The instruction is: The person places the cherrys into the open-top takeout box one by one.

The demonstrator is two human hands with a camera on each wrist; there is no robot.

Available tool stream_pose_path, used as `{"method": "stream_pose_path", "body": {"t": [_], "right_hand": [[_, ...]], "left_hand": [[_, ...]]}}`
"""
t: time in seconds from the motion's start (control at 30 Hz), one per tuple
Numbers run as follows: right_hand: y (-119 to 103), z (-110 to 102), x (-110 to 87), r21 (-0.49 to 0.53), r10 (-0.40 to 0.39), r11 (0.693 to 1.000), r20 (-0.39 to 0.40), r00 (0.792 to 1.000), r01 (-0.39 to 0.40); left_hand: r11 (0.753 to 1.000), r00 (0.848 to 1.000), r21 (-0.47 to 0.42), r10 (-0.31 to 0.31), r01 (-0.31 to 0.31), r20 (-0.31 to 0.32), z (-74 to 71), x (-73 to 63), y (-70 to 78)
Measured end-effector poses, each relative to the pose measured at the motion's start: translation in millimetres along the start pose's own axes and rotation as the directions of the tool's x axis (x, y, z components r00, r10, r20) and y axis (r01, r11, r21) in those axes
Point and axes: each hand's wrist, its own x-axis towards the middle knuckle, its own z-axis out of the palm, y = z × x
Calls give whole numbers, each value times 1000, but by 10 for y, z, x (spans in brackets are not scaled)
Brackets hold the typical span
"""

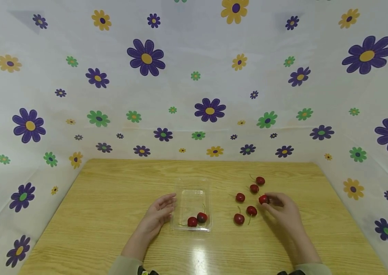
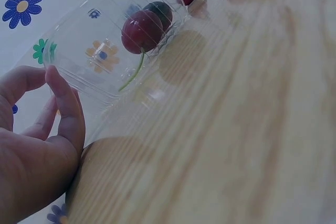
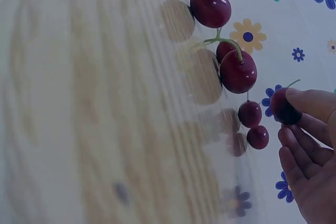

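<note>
A clear plastic box lies on the table with two dark red cherries inside, a left cherry and a right cherry, near its front end. At the box's left side, my left hand touches the rim with loosely bent fingers; in the left wrist view its fingertips meet the clear edge. My right hand pinches a stemmed cherry between thumb and fingers. Several loose cherries lie left of that hand, among them a front cherry and a back cherry.
The wood-grain table carries the box and the loose cherries. A white cloth with purple, yellow and green flowers rises behind it and on both sides.
</note>
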Motion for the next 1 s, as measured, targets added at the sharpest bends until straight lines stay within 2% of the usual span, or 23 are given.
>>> {"method": "stream_pose_path", "body": {"t": [0.2,0.43,1.0], "right_hand": [[-97,43,10,-7,-67,998,-26,997,66],[-242,101,19,-21,-170,985,-75,983,169],[-578,282,37,40,-239,970,-52,970,241]], "left_hand": [[1000,1000,1,-1,1,3,-8,3,-6],[1000,1000,0,2,-2,5,-5,5,-5],[1000,1000,9,-3,4,-30,6,16,-20]]}}
